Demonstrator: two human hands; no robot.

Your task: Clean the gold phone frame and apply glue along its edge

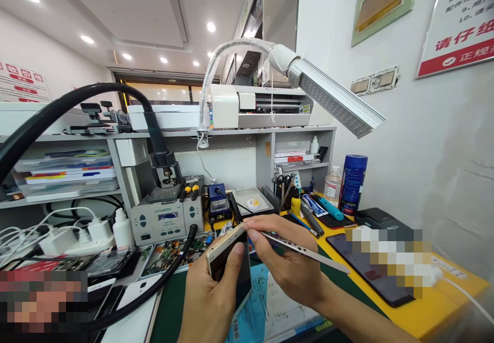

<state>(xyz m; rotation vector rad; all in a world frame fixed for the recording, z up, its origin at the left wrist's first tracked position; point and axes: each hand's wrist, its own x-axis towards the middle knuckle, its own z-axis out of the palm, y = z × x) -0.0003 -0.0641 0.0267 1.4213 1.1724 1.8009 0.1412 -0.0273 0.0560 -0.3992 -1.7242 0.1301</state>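
Observation:
My left hand (212,291) is closed around a smartphone (229,242) with a gold frame, its thumb lying over the dark screen. The phone is tilted, its top edge raised toward my right hand. Between the fingers of my right hand (289,260) is a slim metal pry tool (304,251) with a row of holes along its handle. Its broad flat end points right and down; the other end meets the phone's top corner, where the fingertips hide the exact contact. Beneath both hands lies a blue and white work mat (257,291).
A hot-air station (165,217) with a thick black hose stands behind on the left. Circuit boards (168,255) lie in front of it. On the right are a dark tablet-like device (370,268), a blue can (353,183) and a bottle (332,183). A lamp (335,91) hangs overhead.

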